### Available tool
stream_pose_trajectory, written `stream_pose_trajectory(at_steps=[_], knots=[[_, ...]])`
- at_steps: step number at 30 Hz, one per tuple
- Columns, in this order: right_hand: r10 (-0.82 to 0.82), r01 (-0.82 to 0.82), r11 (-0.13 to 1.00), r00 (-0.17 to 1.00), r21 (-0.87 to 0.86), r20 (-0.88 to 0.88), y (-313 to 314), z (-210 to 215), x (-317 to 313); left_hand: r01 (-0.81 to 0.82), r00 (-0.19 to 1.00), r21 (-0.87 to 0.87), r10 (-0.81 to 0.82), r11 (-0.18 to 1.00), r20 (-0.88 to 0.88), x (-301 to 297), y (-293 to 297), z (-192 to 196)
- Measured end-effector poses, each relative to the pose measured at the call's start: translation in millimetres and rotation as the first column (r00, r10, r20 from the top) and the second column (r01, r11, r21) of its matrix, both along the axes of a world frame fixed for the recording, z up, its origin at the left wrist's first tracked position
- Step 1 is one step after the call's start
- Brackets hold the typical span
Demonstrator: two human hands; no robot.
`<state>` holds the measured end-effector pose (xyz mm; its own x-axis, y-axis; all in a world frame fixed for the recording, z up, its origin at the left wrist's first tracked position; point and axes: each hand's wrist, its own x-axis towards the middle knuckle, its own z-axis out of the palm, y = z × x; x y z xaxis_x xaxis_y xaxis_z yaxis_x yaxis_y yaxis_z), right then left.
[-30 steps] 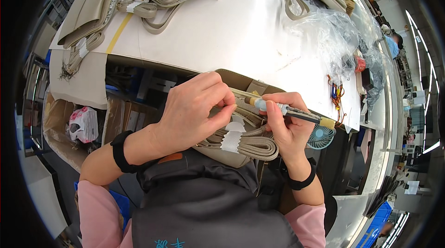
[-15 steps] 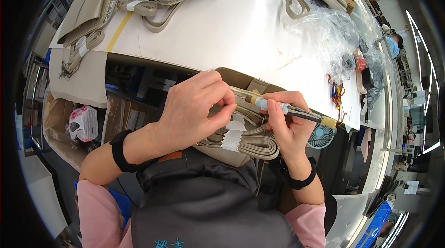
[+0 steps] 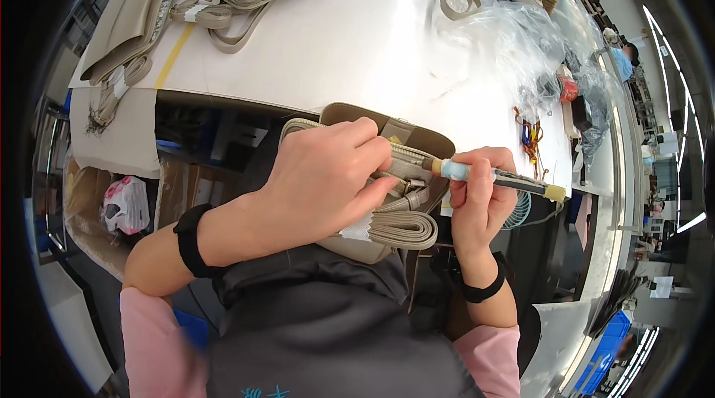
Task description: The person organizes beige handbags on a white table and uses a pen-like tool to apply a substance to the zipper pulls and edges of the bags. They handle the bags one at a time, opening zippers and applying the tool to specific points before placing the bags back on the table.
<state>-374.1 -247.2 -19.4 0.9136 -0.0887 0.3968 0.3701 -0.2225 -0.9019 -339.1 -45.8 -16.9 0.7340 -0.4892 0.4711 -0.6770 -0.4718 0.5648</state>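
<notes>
A beige handbag (image 3: 350,113) with a folded strap (image 3: 402,228) rests against my lap at the table's near edge. My left hand (image 3: 324,178) lies over its top and grips it near the zipper. My right hand (image 3: 480,197) holds a thin pen-like tool (image 3: 495,177) with a pale blue wrapped tip, its tip touching the bag's upper edge beside my left fingertips. Both wrists wear black bands.
A white worktable (image 3: 335,48) carries more beige bags (image 3: 134,18) at the far left and top, crumpled clear plastic (image 3: 521,40) at the right, and small orange and blue bits (image 3: 530,136). A cardboard box (image 3: 97,204) stands below left. Another person (image 3: 624,55) sits far right.
My left hand has slid slightly over the bag's top. The tool stays at the bag's edge in my right hand.
</notes>
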Motion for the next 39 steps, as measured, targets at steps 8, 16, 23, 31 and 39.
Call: stream_pose_trajectory(at_steps=[8, 16, 23, 31, 39], knots=[[-0.011, 0.017, 0.994, 0.998, -0.11, 0.059, 0.3, -0.8, 3.9, -0.003, 0.997, -0.018, 0.002, 1.0, -0.075, 1.3, -11.2, -4.6], [0.017, -0.008, 0.995, 0.995, -0.096, 0.096, -2.3, -7.0, 7.8, -0.009, 0.997, -0.029, 0.007, 1.0, -0.078, -0.2, -8.3, -6.7], [0.0, 0.011, 0.991, 0.997, -0.134, 0.083, -0.5, -5.0, 7.1, 0.0, 0.997, -0.05, -0.004, 0.999, -0.082, 0.2, -8.4, -6.8], [0.001, 0.013, 0.99, 0.995, -0.141, 0.101, -1.7, -8.2, 8.1, -0.002, 0.997, -0.056, -0.003, 0.998, -0.08, 0.3, -8.8, -6.7], [0.002, 0.01, 0.991, 0.996, -0.133, 0.088, -1.3, -8.4, 8.0, 0.0, 0.997, -0.057, -0.005, 0.998, -0.083, 0.1, -8.1, -5.7]])
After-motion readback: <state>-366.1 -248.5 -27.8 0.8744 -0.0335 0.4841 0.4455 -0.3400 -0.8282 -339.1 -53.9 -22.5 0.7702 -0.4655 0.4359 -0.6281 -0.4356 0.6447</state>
